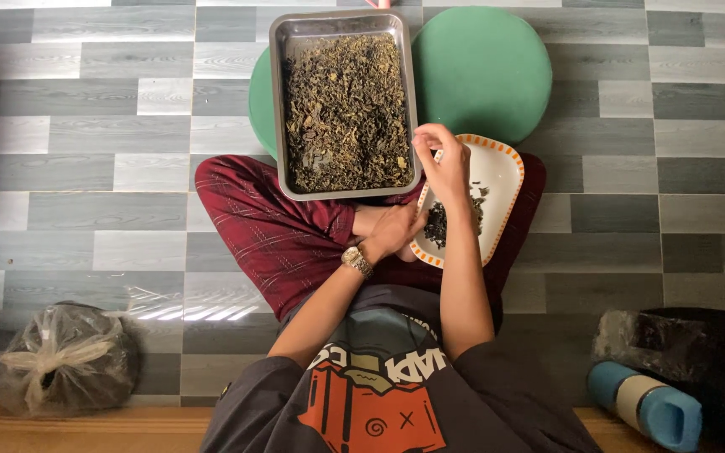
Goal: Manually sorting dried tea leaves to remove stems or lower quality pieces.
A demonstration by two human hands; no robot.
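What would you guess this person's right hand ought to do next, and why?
Probably lower the right hand a little and drop whatever its pinched fingertips hold onto the orange-rimmed plate. The hand hovers right at the edge of the metal tray of dried leaves, above the plate, where a small dark pile already lies, and the left hand steadies the plate's near edge.

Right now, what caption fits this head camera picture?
Seated person's right hand picks over dried leaves in a metal tray.
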